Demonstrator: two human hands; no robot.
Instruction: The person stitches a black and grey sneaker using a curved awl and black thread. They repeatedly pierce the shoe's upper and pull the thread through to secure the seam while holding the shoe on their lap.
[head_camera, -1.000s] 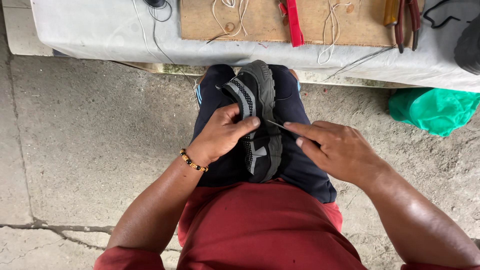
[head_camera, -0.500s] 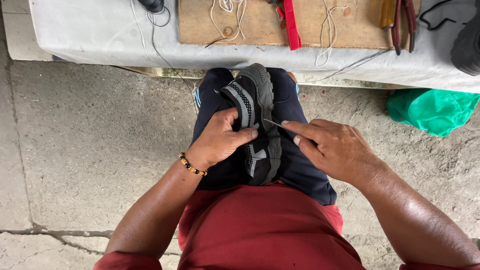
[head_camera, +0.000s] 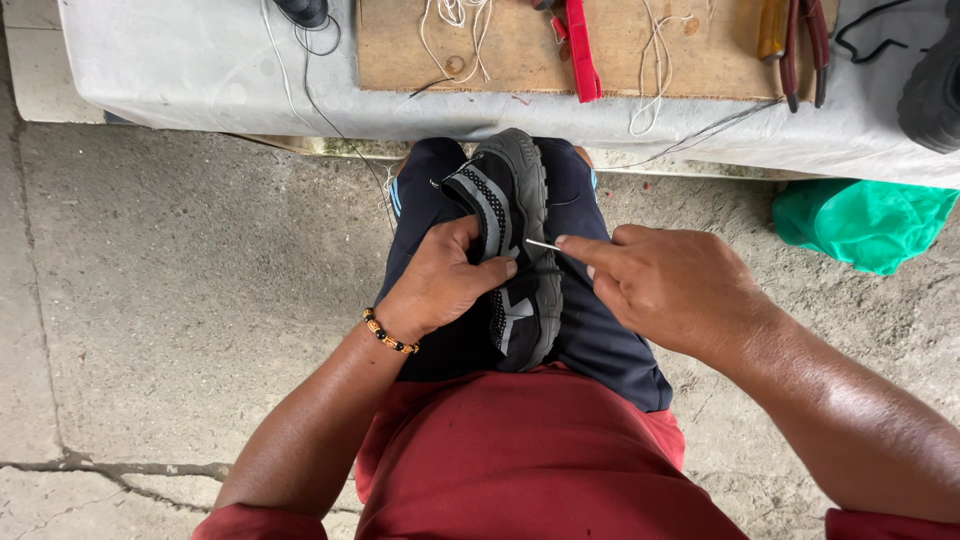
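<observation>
Black and grey, a sports shoe (head_camera: 515, 250) lies along our lap, toe pointing away toward the desk (head_camera: 200, 80), wedged between knees in dark blue shorts (head_camera: 610, 340). Our left hand (head_camera: 440, 285) closes around the shoe's upper from the left side, thumb and fingers pressed on the mesh near the sole edge; a beaded bracelet (head_camera: 388, 333) of orange and black circles that wrist. Our right hand (head_camera: 680, 285) is curled, forefinger and thumb pinching a thin metal needle (head_camera: 543, 244) whose tip meets the shoe's side just beside the left fingertips.

Ahead of us, the desk is draped in a pale grey cloth and carries a wooden board (head_camera: 600, 45). On the board we see loose loops of white thread (head_camera: 455, 20), a red-handled tool (head_camera: 578, 45) and, further right, pliers (head_camera: 800, 45) with dark red grips. A dark shoe sole (head_camera: 935, 90) rests at the desk's far right edge. Below it, a green plastic bag (head_camera: 860, 220) sits on the cracked concrete floor (head_camera: 180, 300). A red shirt (head_camera: 530, 460) fills the bottom of the view.
</observation>
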